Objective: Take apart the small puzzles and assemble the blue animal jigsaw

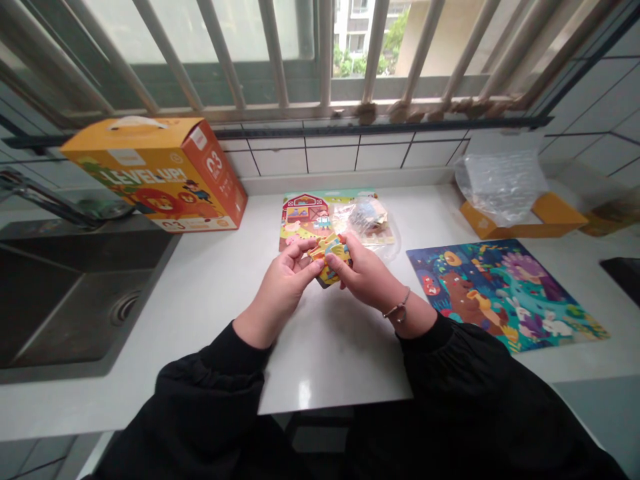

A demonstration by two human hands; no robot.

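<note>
Between my two hands, above the white counter, is a small stack of yellow jigsaw puzzle pieces (330, 257) with coloured print. My left hand (284, 283) grips the stack from its left side, thumb in front. On the other side my right hand (367, 270), with a bracelet at the wrist, holds the same pieces with its thumb across them. Just behind the hands lies a farm picture board (303, 217) showing a red barn. On its right part rests a clear plastic bag (367, 217) with more pieces inside, which I cannot make out singly.
An orange box (165, 177) marked "LEVEL UP!" stands at back left, beside the dark sink (95, 300). To the right lies a finished-looking forest animal picture (500, 293). Behind it, clear plastic wrap (500, 180) sits in an orange tray (480, 223). A barred window rises behind.
</note>
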